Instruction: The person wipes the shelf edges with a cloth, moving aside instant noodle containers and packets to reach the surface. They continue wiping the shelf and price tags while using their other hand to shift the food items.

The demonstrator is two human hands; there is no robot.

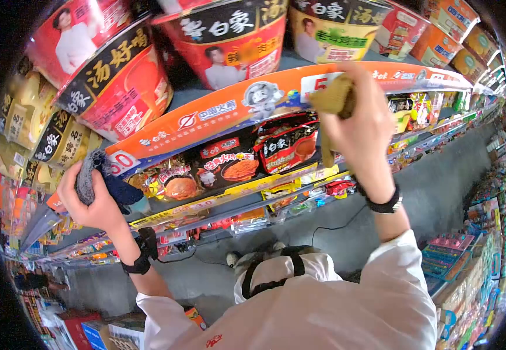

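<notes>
In the head view, my left hand (102,211) grips a dark grey-blue cloth (118,186) at the left end of a shelf edge, beside a price tag. The cloth hangs down over the packets' side of the shelf. On the right, my right hand (362,131) is closed on an olive-brown cloth (335,96), which overlaps the orange shelf strip (218,114) in this view. A narrow end of that cloth dangles below the hand. Red and black noodle packets (288,149) stand on the shelf between my hands.
Large instant noodle tubs (229,44) line the shelf above the strip. Lower shelves carry more bagged goods (282,195). A thin black cable (334,227) runs across the grey floor (200,286). Stacked merchandise (451,256) borders the aisle on the right.
</notes>
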